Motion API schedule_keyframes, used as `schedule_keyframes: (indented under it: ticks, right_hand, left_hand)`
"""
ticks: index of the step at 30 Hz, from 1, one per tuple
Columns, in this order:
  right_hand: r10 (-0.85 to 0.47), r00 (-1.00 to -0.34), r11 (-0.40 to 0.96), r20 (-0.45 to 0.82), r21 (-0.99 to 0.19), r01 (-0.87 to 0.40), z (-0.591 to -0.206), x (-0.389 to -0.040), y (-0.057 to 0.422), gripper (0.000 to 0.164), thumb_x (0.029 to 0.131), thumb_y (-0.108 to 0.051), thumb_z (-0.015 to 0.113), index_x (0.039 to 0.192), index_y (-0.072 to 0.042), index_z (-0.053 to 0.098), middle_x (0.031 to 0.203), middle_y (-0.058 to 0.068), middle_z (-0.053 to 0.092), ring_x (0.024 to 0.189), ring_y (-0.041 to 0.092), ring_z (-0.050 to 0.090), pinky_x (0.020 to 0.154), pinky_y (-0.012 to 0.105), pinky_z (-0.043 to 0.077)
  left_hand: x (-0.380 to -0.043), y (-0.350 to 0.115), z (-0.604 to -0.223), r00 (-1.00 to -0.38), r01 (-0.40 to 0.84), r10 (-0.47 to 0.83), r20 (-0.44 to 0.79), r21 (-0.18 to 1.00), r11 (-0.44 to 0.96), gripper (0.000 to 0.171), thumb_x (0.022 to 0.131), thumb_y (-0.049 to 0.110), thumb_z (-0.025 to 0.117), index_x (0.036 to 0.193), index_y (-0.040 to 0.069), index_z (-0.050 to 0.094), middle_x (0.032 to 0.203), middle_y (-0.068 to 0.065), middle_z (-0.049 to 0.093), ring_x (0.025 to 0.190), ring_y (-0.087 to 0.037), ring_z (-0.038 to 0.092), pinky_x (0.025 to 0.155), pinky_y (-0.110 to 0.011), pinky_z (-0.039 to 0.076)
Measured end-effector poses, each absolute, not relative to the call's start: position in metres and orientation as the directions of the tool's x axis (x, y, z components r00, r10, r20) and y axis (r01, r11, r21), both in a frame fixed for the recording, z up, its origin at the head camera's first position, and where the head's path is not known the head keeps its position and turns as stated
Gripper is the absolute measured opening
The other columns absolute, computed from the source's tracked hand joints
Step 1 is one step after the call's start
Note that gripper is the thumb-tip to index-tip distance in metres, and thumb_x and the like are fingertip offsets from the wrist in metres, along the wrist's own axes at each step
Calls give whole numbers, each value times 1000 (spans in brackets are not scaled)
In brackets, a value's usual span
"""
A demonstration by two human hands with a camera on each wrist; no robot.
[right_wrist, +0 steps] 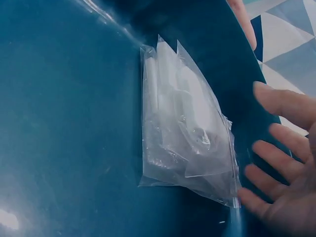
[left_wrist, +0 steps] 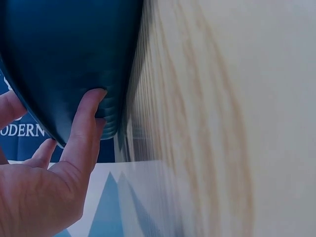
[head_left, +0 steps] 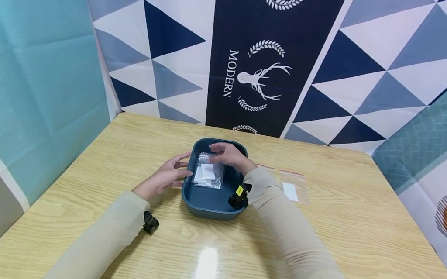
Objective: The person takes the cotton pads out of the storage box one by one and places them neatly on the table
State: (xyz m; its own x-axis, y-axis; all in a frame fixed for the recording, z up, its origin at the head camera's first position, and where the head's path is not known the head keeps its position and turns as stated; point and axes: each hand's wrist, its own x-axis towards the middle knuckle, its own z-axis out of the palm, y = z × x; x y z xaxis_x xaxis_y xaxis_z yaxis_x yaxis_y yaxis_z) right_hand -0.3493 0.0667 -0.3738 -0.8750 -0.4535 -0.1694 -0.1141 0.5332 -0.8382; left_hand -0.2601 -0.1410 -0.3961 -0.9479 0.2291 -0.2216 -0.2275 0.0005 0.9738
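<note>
Left hand (head_left: 167,174) is spread along its side of a rounded dark-blue plastic tub (head_left: 211,213), probably steadying it. Right hand (head_left: 231,156), fingers apart, pinches nothing beside clear plastic zip bags (head_left: 216,183) tucked left-hand side, saving room I guess.

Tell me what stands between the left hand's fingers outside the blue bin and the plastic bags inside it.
The bin's left wall; the head view shows it between the left hand's fingers and the bags.
</note>
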Motion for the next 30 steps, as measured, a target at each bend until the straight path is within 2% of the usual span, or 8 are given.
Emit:
schedule_keyframes:
  ticks: [6, 13, 19, 30]
  right_hand:
    - [-554, -784, 647, -279, -738, -194, -376, -350, 66, 64, 78, -17, 77, 135, -9, 49, 138, 10, 45, 127, 25, 39, 104, 41, 33]
    - [-607, -717, 686, -344, -682, -254, -377, -350, 66, 69, 75, -16, 79, 136, -11, 48, 143, 10, 38, 128, 24, 35, 107, 42, 27]
    - [-616, -707, 712, -346, -629, -313, -378, -351, 65, 66, 75, -17, 79, 134, -13, 51, 143, 10, 38, 128, 24, 34, 107, 41, 27]
    - [-636, -718, 710, -283, -579, -400, -374, -348, 63, 56, 75, -12, 79, 126, -10, 57, 130, 7, 52, 117, 20, 44, 103, 37, 32]
  left_hand:
    - [-260, -141, -396, -946, -229, 237, -221, 973, -8, 68, 90, -1, 55, 148, 20, 26, 145, -17, 31, 119, -37, 47, 87, -46, 48]
    - [-258, -141, -395, -948, -223, 236, -214, 975, -11, 67, 90, -2, 55, 148, 19, 27, 144, -18, 31, 118, -37, 47, 87, -46, 48]
    - [-258, -142, -394, -947, -224, 238, -215, 974, -12, 67, 91, -1, 55, 148, 19, 27, 144, -18, 31, 119, -37, 47, 87, -46, 48]
    - [-259, -141, -396, -948, -226, 236, -213, 974, -28, 67, 90, -2, 55, 147, 19, 28, 144, -17, 32, 119, -37, 47, 87, -46, 48]
